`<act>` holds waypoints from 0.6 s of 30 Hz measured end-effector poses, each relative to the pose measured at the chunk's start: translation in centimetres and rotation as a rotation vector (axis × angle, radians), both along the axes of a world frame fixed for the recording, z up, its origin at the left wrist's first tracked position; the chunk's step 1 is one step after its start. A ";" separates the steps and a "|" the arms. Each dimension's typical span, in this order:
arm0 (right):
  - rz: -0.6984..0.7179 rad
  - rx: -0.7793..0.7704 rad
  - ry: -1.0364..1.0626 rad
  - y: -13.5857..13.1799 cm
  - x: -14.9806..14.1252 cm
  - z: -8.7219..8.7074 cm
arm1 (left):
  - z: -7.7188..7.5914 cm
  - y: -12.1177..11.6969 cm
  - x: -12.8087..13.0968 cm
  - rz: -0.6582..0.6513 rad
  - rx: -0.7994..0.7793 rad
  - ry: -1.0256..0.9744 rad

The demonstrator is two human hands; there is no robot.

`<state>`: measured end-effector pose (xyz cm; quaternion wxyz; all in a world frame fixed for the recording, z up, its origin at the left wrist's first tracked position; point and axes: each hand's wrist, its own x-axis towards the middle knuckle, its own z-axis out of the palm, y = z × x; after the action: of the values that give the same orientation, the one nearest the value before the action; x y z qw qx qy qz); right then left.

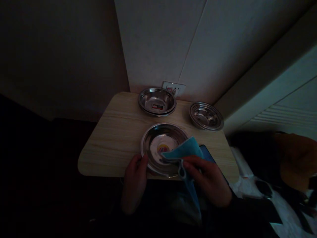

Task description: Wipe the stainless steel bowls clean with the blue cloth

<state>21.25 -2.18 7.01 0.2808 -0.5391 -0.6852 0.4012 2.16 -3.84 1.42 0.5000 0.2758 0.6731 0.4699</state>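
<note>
A shiny metal bowl with a round yellow and red sticker inside stands at the front of a small wooden table. My left hand grips its left rim, thumb and fingers closed on the edge. In my right hand a blue cloth is pinched. Part of the cloth lies over the right side of the bowl, and the rest hangs down past the table's front edge. Partly hidden behind the cloth and my right hand is a dark flat object, probably a phone.
Stacked metal bowls with a dark label stand at the back by the wall. More nested metal bowls sit at the back right. A socket is on the wall behind. Dark and orange fabric lies at the right.
</note>
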 end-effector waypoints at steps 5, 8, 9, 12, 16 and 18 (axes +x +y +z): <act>-0.285 -0.290 0.613 0.2 0.4 -0.3 | 0.2 -0.4 -0.4 -0.028 -0.048 0.071; -0.353 -0.366 0.769 0.1 0.3 -0.5 | -0.1 -0.5 -0.4 -0.020 -0.053 0.034; -0.372 -0.363 0.780 0.0 0.4 -0.4 | -0.2 -0.5 -0.5 -0.015 -0.049 0.027; -0.414 -0.209 0.620 -0.6 1.1 0.1 | -0.3 -0.3 -0.7 -0.029 -0.035 0.051; -0.375 0.222 0.071 -1.6 1.8 0.7 | 0.0 0.0 -1.4 -0.022 -0.003 0.113; -0.218 0.453 -0.138 -2.0 1.4 0.3 | 0.2 0.0 -1.5 -0.011 0.013 0.118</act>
<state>22.68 -4.21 7.34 0.3887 -0.5591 -0.7130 0.1671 0.65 -3.82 1.62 0.4602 0.3099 0.6968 0.4547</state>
